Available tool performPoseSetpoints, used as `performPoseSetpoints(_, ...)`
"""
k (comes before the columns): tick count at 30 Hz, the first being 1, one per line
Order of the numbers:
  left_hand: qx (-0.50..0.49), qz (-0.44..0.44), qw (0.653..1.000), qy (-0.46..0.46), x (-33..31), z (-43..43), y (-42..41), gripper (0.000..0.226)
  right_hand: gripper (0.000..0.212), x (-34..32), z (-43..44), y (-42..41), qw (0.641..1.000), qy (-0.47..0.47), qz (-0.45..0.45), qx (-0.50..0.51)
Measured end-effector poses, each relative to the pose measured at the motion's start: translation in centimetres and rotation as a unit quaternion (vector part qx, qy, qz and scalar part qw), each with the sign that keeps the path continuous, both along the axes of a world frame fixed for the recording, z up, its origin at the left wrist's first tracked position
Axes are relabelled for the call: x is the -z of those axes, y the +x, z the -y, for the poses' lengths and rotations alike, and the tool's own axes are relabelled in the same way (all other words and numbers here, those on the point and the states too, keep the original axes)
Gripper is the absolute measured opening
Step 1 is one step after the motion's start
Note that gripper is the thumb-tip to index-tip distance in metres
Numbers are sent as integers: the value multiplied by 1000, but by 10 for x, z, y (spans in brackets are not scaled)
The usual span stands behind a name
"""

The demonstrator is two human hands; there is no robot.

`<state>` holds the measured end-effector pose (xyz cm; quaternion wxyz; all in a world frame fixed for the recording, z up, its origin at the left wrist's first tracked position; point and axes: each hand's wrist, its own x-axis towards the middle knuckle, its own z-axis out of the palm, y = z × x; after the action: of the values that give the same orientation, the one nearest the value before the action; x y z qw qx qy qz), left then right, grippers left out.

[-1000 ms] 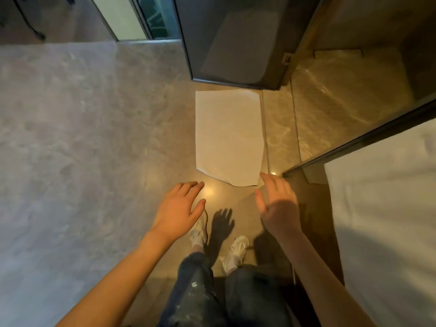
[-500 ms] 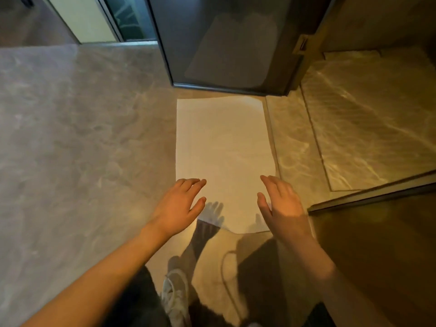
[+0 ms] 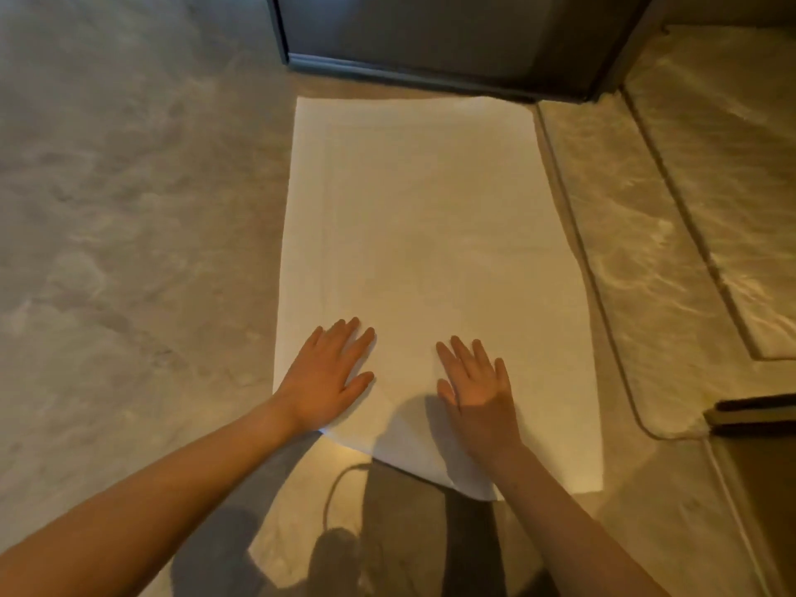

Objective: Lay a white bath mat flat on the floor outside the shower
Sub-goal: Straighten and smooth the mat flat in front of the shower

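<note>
Crouching closer than a moment before, the person pressed left hand (image 3: 326,383) and right hand (image 3: 478,396), fingers spread, onto the white bath mat (image 3: 430,252), its near edge uneven, by the shower threshold (image 3: 611,269).

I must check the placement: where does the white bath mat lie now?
In the head view the white bath mat lies spread on the floor at centre, its far edge near the dark door frame, both hands on its near end.
</note>
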<state>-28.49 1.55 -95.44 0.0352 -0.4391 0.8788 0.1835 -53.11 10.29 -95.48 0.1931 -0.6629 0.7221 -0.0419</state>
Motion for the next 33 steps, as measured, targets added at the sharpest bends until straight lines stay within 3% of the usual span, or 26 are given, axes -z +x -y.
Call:
performPoseSetpoints(5, 6, -23, 999, -39, 30, -13, 17, 55, 55, 24, -16, 9, 999, -18, -26, 28)
performPoseSetpoints(15, 29, -11, 999, -40, 32, 13, 31, 56, 58, 29, -3, 25, 998, -20, -19, 53)
performPoseSetpoints(20, 16, -86, 996, 14, 15, 13, 28, 53, 57, 24, -4, 25, 997, -41, -30, 52)
performPoseSetpoints(24, 23, -125, 991, 39, -2, 15, 35, 39, 58, 18, -4, 37, 999, 9, -17, 41)
performPoseSetpoints(29, -137, -207, 954, 169, -18, 9, 43, 47, 42, -3, -19, 79, 999, 2, 4, -51)
performPoseSetpoints(33, -170, -199, 944, 201, -19, -6, 60, 51, 41, -7, -33, 99, 988, 37, 147, -20)
